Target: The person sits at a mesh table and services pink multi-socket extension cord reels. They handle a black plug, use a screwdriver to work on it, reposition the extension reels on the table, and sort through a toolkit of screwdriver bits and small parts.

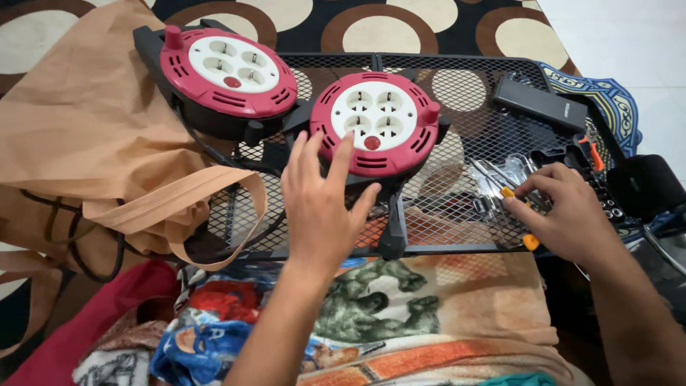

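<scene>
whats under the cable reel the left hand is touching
The cable reel under the left hand stands on a black mesh rack; patterned carpet shows through. Directly beneath the reel is hidden.

No packages, labels, signs or screens in view.

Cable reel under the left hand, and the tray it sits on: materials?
Cable reel: looks like moulded plastic, semi-gloss red rim, white socket face, black frame; soft highlights and vent slots suggest moulding. Left hand rests on its front edge. Tray: probably metal, expanded mesh in matte black coating, diamond openings showing the patterned fabric below.
</scene>
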